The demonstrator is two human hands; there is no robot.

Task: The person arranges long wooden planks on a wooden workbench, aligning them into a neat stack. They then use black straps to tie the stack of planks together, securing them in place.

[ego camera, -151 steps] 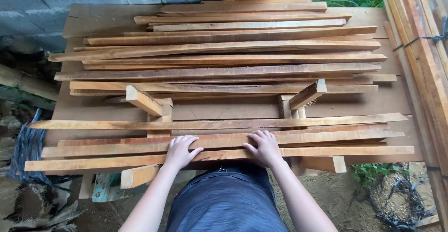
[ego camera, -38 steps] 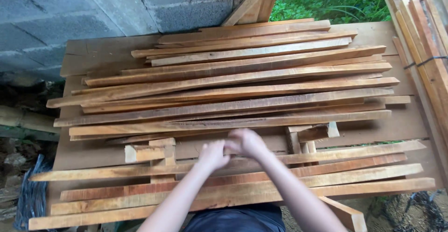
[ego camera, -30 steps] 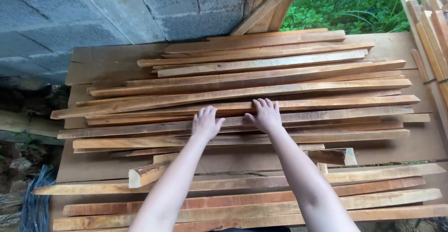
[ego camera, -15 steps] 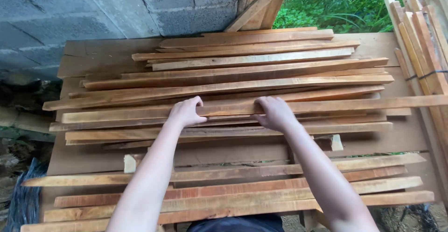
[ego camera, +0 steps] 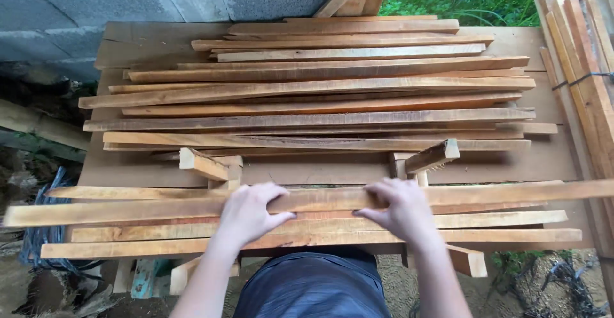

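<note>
Wooden slat (ego camera: 320, 199) — long axis left-right, slightly tilted — both hands' grip, left (ego camera: 246, 214) and right (ego camera: 403, 210), closed around it.

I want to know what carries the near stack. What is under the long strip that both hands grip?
Under the strip held by the left hand and right hand lie more strips. Short blocks poke out below; the hands and strips hide their contact.

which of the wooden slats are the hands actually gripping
The long slat topping the near pile, the one running furthest right. The left hand and right hand both clasp it; the slats below it and the far stack lie untouched.
</note>
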